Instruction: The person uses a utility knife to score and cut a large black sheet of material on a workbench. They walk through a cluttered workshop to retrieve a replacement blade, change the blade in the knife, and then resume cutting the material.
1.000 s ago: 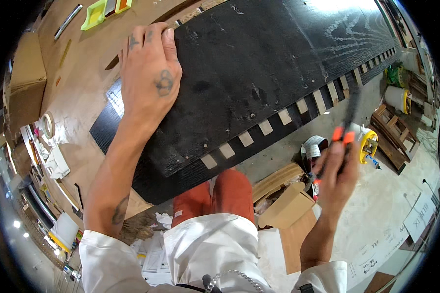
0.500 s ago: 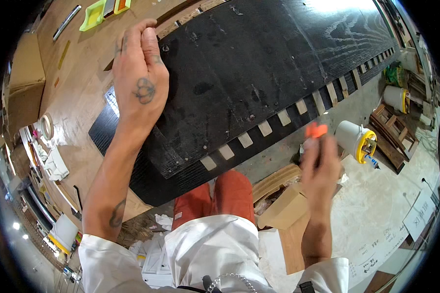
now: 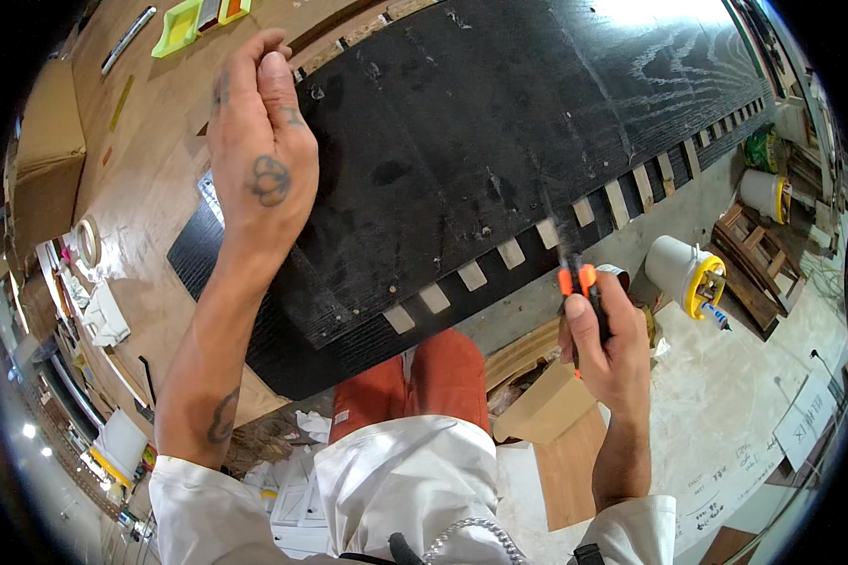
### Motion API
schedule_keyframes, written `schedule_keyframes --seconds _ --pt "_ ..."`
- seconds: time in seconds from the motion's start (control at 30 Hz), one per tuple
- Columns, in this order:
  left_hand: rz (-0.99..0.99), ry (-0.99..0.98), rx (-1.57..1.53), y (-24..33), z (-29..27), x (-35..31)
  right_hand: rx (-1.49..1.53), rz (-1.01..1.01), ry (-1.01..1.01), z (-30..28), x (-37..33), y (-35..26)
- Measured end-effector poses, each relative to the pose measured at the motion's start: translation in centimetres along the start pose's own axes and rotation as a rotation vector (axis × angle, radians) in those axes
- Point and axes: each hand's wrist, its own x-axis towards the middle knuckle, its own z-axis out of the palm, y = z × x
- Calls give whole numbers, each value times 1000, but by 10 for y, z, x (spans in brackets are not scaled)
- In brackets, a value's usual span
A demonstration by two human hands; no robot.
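A large black wood-grain panel (image 3: 415, 179) lies over a second dark board, which shows at its near left corner (image 3: 292, 363). Along its near edge a row of short pale strips (image 3: 472, 275) sticks out. My left hand (image 3: 259, 160) is over the panel's left side, back upward, fingers stretched forward and thumb alongside; what lies under the palm is hidden. In my right hand (image 3: 622, 348) is a hand tool with an orange-and-black handle (image 3: 579, 282), fingers wrapped round it. Its narrow, blurred tip points at the strips by the panel's near edge.
The wooden table (image 3: 141, 169) carries a marker (image 3: 128, 40), a yellow-green tray (image 3: 177, 28) and a tape roll (image 3: 89, 242). On the floor to the right stand a white bucket (image 3: 671, 266) with a yellow rim, and a cardboard box (image 3: 546, 400). A brown wooden frame (image 3: 754, 254) leans beyond.
My right hand has moved slightly left and down, turning so the tool's tip now reaches the panel's near edge. My left hand has shifted slightly left and away.
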Motion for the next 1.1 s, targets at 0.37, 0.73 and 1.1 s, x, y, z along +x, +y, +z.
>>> schedule_keyframes --seconds 0.37,0.73,1.1 --pt "-67 10 -81 4 -3 0 313 47 -284 -3 11 8" --pt "-139 22 -407 5 -9 3 -329 -313 9 -6 -16 -4" --pt "-61 -10 -331 3 -8 2 -161 -289 -39 1 4 4"
